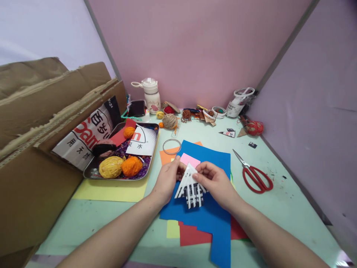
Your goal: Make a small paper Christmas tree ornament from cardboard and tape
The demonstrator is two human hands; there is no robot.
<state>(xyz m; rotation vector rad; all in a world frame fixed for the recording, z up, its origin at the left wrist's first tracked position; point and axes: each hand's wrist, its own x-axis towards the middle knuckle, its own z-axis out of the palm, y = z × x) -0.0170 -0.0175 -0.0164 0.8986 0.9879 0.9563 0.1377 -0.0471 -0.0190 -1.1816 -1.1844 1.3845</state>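
My left hand (167, 178) and my right hand (216, 182) both pinch a small woven piece of white and black paper strips (191, 188). It hangs just above a blue paper sheet (209, 216). The left fingers grip its upper left edge, the right fingers its upper right corner. A pink note (189, 160) lies on the blue sheet just beyond the hands. Red, orange and yellow sheets stick out from under the blue one.
Red-handled scissors (255, 175) lie to the right. A metal tray (92, 173) with yarn balls (111, 166) stands at the left, beside cardboard boxes (33, 149). A wire ring (171, 146), a twine ball (170, 121), a bottle (151, 95) and small craft bits sit along the back.
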